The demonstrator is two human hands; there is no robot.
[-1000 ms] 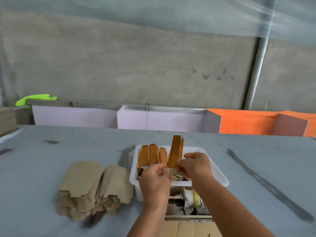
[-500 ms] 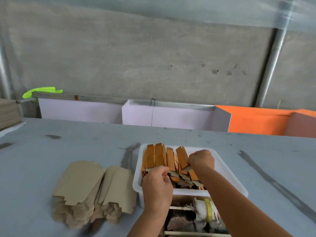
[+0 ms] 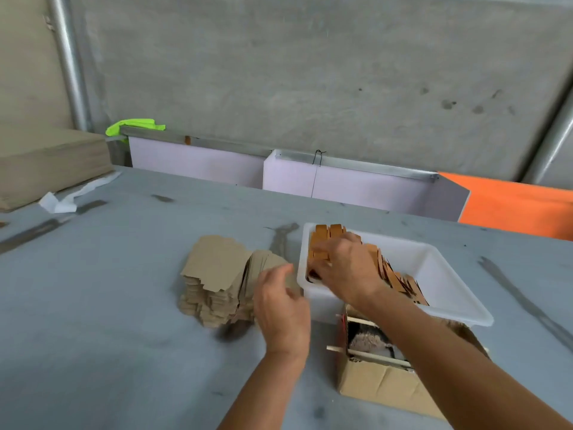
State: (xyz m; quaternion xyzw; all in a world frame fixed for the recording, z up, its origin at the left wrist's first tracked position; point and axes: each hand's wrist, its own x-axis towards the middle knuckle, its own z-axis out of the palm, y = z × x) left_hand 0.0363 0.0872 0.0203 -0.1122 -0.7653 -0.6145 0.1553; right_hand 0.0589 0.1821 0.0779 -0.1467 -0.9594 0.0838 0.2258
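Note:
A white plastic tub (image 3: 446,274) stands on the grey table (image 3: 108,305), with a row of orange-brown folded card pieces (image 3: 328,232) leaning inside it. My right hand (image 3: 344,268) lies on top of the left end of that row, fingers stretched over the pieces and pressing on them. To the left of the tub lies a heap of flat brown card blanks (image 3: 217,274). My left hand (image 3: 279,302) hovers at the heap's right edge with fingers loosely bent and holds nothing.
An opened cardboard box (image 3: 381,383) with sticks and fluff inside sits under the tub's near edge. A thick stack of brown sheets (image 3: 46,159) lies at the far left. White panels (image 3: 341,184), an orange panel (image 3: 521,206) and a green cloth (image 3: 136,125) line the far edge.
My right hand laid the upright bundle of orange pieces down into the tub and now presses on the row. My left hand left the tub and moved left toward the brown heap.

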